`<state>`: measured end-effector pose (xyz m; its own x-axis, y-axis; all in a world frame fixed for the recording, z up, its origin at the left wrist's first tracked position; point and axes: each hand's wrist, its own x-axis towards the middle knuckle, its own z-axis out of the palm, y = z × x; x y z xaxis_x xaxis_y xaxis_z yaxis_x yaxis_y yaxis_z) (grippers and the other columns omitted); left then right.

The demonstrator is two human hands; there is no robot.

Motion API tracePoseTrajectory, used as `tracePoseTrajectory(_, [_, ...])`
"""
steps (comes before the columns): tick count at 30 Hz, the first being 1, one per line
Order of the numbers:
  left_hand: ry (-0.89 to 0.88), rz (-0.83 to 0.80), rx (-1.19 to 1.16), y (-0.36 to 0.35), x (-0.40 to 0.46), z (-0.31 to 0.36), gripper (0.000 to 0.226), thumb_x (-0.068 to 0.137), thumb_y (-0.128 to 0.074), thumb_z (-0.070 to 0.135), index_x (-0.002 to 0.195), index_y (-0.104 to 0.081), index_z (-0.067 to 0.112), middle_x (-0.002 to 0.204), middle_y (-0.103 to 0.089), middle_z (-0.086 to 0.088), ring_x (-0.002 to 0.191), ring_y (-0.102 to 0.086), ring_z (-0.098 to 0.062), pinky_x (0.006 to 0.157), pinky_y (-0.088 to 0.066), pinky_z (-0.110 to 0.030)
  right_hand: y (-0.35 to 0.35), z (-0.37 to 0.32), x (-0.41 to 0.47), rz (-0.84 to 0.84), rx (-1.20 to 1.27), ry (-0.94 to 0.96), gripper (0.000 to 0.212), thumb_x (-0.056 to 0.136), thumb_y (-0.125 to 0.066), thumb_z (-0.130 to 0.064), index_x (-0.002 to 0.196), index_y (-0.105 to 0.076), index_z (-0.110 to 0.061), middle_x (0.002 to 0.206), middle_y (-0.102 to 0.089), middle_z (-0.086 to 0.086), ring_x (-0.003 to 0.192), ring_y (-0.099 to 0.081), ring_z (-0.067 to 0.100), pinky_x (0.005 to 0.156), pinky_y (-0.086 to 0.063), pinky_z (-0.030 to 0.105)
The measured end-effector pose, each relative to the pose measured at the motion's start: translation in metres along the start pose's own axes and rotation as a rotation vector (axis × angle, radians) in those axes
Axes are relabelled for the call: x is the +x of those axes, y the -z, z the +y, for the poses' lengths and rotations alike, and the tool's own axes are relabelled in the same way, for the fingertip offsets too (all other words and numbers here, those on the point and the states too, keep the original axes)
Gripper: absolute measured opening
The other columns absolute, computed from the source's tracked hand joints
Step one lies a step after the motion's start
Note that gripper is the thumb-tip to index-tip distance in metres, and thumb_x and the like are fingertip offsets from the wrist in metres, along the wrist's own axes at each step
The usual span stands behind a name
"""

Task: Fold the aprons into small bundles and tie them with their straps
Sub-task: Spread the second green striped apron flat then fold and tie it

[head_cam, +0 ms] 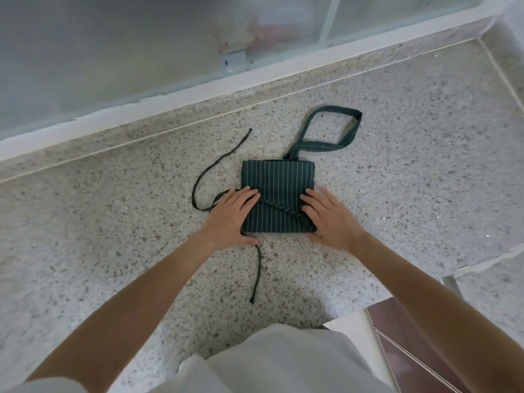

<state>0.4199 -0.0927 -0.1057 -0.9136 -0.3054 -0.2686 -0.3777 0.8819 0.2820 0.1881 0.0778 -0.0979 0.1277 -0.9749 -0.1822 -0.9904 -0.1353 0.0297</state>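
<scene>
Both bare arms reach forward, hands flat and palm-down.

The left hand [231, 215] lies with fingers straight and together, angled far-right; the right hand [330, 219] mirrors it, fingers extended and slightly spread, thumbs near.

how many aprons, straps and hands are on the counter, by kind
folded apron: 1
thin tie straps: 2
wide neck loop: 1
hands, left hand and right hand, pressing flat on the apron: 2
Total: 6

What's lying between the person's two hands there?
The folded striped apron lies between the left hand and right hand, both resting flat on its edges, in the head view.
</scene>
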Motion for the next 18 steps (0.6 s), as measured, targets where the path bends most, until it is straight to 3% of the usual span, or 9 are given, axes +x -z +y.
tracePoseTrajectory(4, [0.022, 0.071, -0.175, 0.001, 0.0, 0.0, 0.109, 0.067, -0.065, 0.069, 0.148, -0.018, 0.014, 0.154, -0.021, -0.004, 0.143, -0.016, -0.02, 0.117, 0.002, -0.033, 0.006, 0.009, 0.005, 0.002, 0.144, 0.029, 0.052, 0.082, -0.053, -0.045, 0.113, -0.057, -0.003, 0.131, -0.053, 0.02, 0.125, -0.049, 0.031, 0.114, -0.02, 0.044])
tracePoseTrajectory(6, [0.1, 0.097, -0.319, 0.006, 0.001, 0.003, 0.101, 0.066, -0.068, 0.066, 0.146, -0.026, 0.018, 0.149, -0.03, -0.003, 0.138, -0.026, -0.02, 0.118, -0.012, -0.039, 0.016, 0.012, 0.011, 0.03, 0.359, -0.06, 0.043, 0.084, -0.051, -0.041, 0.108, -0.056, -0.005, 0.116, -0.063, 0.016, 0.097, -0.065, 0.023, 0.109, -0.034, 0.04])
tracePoseTrajectory(7, [0.152, 0.12, -0.399, 0.01, 0.003, 0.006, 0.095, 0.067, -0.068, 0.065, 0.142, -0.031, 0.021, 0.145, -0.036, -0.001, 0.133, -0.033, -0.018, 0.115, -0.024, -0.04, 0.023, 0.013, 0.015, 0.043, 0.504, -0.149, 0.042, 0.085, -0.046, -0.042, 0.106, -0.054, -0.007, 0.099, -0.067, 0.012, 0.074, -0.064, 0.014, 0.095, -0.049, 0.037])
tracePoseTrajectory(8, [0.213, 0.155, -0.491, 0.013, 0.004, 0.009, 0.087, 0.067, -0.068, 0.064, 0.138, -0.037, 0.023, 0.139, -0.042, 0.001, 0.127, -0.04, -0.015, 0.109, -0.033, -0.037, 0.029, 0.013, 0.019, 0.059, 0.633, -0.254, 0.042, 0.087, -0.042, -0.044, 0.105, -0.052, -0.008, 0.08, -0.066, 0.006, 0.057, -0.056, 0.008, 0.07, -0.054, 0.032])
tracePoseTrajectory(9, [0.283, 0.205, -0.598, 0.015, 0.007, 0.012, 0.078, 0.069, -0.068, 0.062, 0.133, -0.043, 0.024, 0.133, -0.048, 0.004, 0.12, -0.045, -0.011, 0.103, -0.038, -0.031, 0.033, 0.014, 0.025, 0.082, 0.711, -0.356, 0.04, 0.089, -0.041, -0.043, 0.105, -0.05, -0.008, 0.068, -0.061, 0.002, 0.049, -0.05, 0.007, 0.052, -0.048, 0.026])
tracePoseTrajectory(10, [0.357, 0.268, -0.703, 0.018, 0.01, 0.015, 0.068, 0.071, -0.068, 0.059, 0.126, -0.048, 0.024, 0.126, -0.054, 0.007, 0.113, -0.049, -0.007, 0.098, -0.041, -0.026, 0.034, 0.015, 0.032, 0.099, 0.749, -0.444, 0.035, 0.093, -0.042, -0.04, 0.106, -0.048, -0.008, 0.064, -0.058, -0.001, 0.047, -0.05, 0.008, 0.046, -0.044, 0.025])
tracePoseTrajectory(12, [0.511, 0.371, -0.821, 0.023, 0.019, 0.019, 0.047, 0.077, -0.066, 0.053, 0.112, -0.056, 0.024, 0.11, -0.061, 0.012, 0.1, -0.056, -0.004, 0.085, -0.043, -0.016, 0.033, 0.017, 0.045, 0.14, 0.748, -0.583, 0.028, 0.097, -0.043, -0.036, 0.106, -0.045, -0.009, 0.069, -0.061, 0.003, 0.054, -0.058, 0.017, 0.048, -0.047, 0.031])
tracePoseTrajectory(14, [0.617, 0.417, -0.776, 0.029, 0.031, 0.02, 0.035, 0.082, -0.061, 0.054, 0.102, -0.057, 0.026, 0.096, -0.061, 0.015, 0.085, -0.058, -0.002, 0.068, -0.041, -0.009, 0.031, 0.019, 0.057, 0.164, 0.679, -0.702, 0.031, 0.098, -0.041, -0.04, 0.102, -0.043, -0.009, 0.074, -0.06, 0.007, 0.061, -0.058, 0.024, 0.051, -0.039, 0.032])
tracePoseTrajectory(18, [0.728, 0.45, -0.655, 0.031, 0.051, 0.014, 0.03, 0.087, -0.056, 0.053, 0.092, -0.057, 0.023, 0.084, -0.06, 0.013, 0.074, -0.056, -0.005, 0.06, -0.039, -0.019, 0.027, 0.022, 0.075, 0.09, 0.567, -0.869, 0.037, 0.096, -0.042, -0.044, 0.108, -0.044, -0.008, 0.093, -0.059, 0.01, 0.072, -0.057, 0.027, 0.061, -0.036, 0.031])
